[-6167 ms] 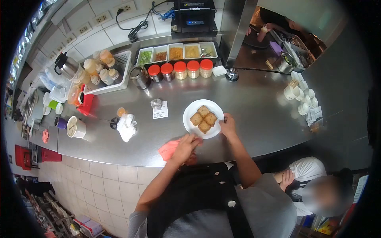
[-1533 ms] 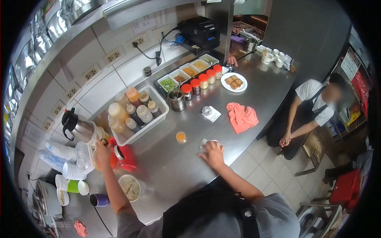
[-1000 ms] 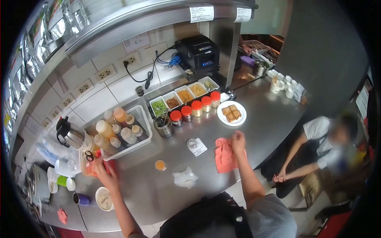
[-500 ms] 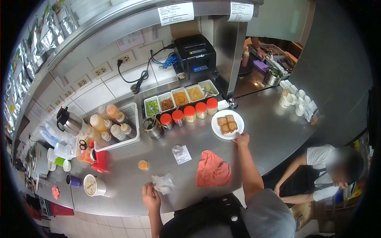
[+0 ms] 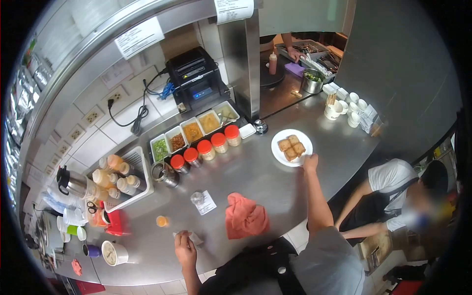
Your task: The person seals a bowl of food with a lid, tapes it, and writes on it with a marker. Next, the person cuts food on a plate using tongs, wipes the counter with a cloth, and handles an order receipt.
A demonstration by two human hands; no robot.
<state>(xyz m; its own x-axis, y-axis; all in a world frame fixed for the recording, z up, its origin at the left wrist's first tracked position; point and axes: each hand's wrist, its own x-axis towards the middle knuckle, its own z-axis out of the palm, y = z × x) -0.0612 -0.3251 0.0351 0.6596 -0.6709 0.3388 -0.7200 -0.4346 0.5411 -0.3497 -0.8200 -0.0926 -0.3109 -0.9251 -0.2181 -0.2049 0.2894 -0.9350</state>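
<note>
The right hand sits right of the frame's centre, its arm stretched up from the lower middle. Its fingers touch the lower right rim of a white plate on the steel counter; whether they pinch the rim or only rest against it is too small to tell. The plate carries four browned toast squares packed together.

The left hand lies low in the frame, left of centre, near the counter's front edge. It is closed on a crumpled white wrapper, which sticks out past the fingers to the upper right.

Between the two hands, a coral-pink cloth lies bunched on the counter. Just up and left of it is a paper slip with a small clear wad on top. Left of the wrapper stands a small cup of orange sauce.

Further up the counter, a row of red-lidded jars stands before a tray of topping bins. A steel cup sits at the row's left end, and a white basket of squeeze bottles beyond that. A black receipt printer is at upper centre.

At the right edge, another person in a white shirt and dark apron leans beside the counter.
</note>
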